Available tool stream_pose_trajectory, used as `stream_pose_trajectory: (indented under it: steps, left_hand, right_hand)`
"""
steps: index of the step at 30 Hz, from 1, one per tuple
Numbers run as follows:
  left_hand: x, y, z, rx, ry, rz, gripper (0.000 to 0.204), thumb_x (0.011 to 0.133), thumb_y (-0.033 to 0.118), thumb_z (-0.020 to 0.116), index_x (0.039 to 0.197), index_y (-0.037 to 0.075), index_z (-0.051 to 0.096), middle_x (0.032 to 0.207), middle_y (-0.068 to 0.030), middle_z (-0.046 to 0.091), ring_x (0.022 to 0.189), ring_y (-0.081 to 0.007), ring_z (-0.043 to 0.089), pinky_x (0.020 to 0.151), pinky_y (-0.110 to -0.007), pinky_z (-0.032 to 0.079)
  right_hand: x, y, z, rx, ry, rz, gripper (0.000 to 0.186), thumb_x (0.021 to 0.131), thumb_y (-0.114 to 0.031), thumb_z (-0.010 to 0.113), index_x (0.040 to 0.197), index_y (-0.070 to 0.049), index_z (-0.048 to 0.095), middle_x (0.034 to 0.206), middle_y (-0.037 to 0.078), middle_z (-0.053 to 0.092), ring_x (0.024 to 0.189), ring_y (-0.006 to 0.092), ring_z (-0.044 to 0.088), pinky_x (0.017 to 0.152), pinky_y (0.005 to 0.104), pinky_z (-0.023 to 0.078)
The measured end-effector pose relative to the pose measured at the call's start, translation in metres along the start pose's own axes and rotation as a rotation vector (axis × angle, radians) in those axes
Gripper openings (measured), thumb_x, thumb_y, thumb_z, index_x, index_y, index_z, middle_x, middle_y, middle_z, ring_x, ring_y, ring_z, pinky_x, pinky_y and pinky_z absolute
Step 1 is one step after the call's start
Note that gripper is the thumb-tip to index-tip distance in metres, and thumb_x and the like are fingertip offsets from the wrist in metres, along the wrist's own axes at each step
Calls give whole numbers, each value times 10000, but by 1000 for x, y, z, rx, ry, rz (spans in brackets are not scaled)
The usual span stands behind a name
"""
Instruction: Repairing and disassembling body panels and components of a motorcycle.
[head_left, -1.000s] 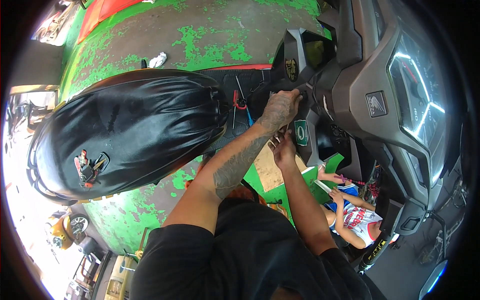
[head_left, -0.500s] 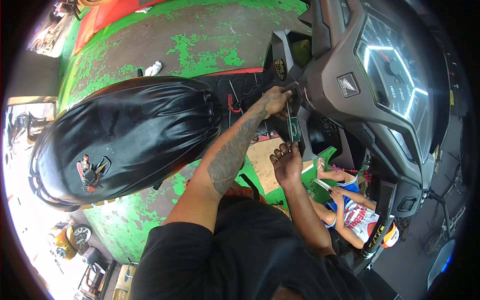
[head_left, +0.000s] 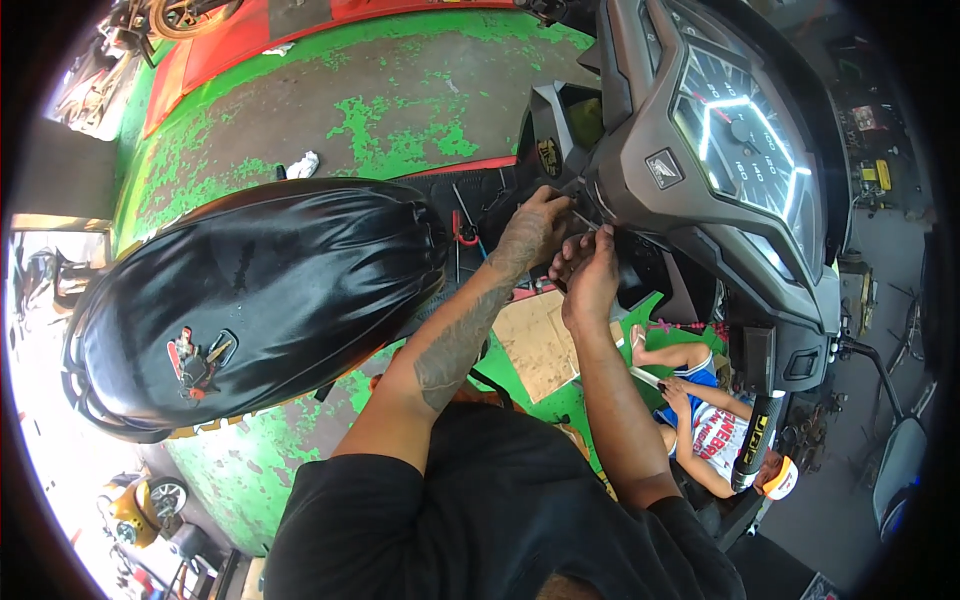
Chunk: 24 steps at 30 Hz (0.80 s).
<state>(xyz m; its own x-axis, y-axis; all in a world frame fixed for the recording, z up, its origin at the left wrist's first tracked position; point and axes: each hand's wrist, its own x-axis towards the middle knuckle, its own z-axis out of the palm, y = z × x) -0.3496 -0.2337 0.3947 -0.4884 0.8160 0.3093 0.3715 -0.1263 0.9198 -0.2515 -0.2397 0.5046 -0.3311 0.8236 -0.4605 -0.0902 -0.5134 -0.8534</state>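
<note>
My left hand (head_left: pixel 541 218) is closed, its fingertips pinched against the dark inner panel below the scooter's grey handlebar cover (head_left: pixel 630 150). What lies between those fingers is too hidden to make out. Just to its right, my right hand (head_left: pixel 590 272) has its fingers curled around a screwdriver; only part of the thin metal shaft (head_left: pixel 586 217) shows, and its handle is covered by the hand. The two hands are nearly touching. On the footboard behind my left wrist lies a red-handled tool (head_left: pixel 464 230).
The long black scooter seat (head_left: pixel 280 270) fills the left, with a bunch of keys (head_left: pixel 200 360) on it. A lit dashboard (head_left: pixel 740 135) and a handlebar grip (head_left: pixel 757 440) are at right. Below lies a tan board (head_left: pixel 535 345). A seated person (head_left: pixel 715 430) is close by my right arm.
My right hand has moved up to my left hand and closed around the screwdriver, whose green handle showed before. My left hand stays near the panel. The view has shifted slightly.
</note>
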Motion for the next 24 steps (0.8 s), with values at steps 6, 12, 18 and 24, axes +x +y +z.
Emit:
stream_pose_trajectory:
  steps: [6, 12, 18, 24]
  left_hand:
    - [9, 1, -8, 208, -30, 199, 211, 807, 74, 622, 1016, 53, 632, 969, -120, 575, 927, -326, 617, 764, -412, 536]
    - [7, 2, -14, 246, -74, 186, 275, 769, 99, 644, 1040, 56, 647, 993, -104, 590, 935, -298, 617, 769, -393, 539]
    - [10, 15, -25, 424, -143, 327, 383, 686, 117, 679, 1068, 86, 674, 1054, -59, 607, 1000, -238, 585, 844, -342, 517]
    - [30, 13, -37, 551, -305, 368, 448, 602, 175, 785, 1030, 101, 676, 1087, -20, 602, 1072, -226, 550, 932, -332, 482]
  right_hand:
    - [4, 1, -15, -258, -41, -200, 429, 1011, -507, 376, 841, -117, 427, 664, 18, 493, 567, 129, 501, 492, 259, 392]
    - [7, -3, -32, -665, -93, -438, 458, 1028, -465, 361, 786, -85, 444, 628, 18, 476, 551, 113, 468, 494, 263, 362]
    - [-8, -7, -50, -1004, 11, -508, 364, 1027, -291, 395, 807, -18, 495, 617, 103, 509, 557, 265, 521, 532, 399, 394]
    - [-15, -29, -27, -1313, 28, -585, 305, 1008, -272, 436, 943, -13, 584, 762, 224, 624, 716, 441, 605, 592, 506, 444]
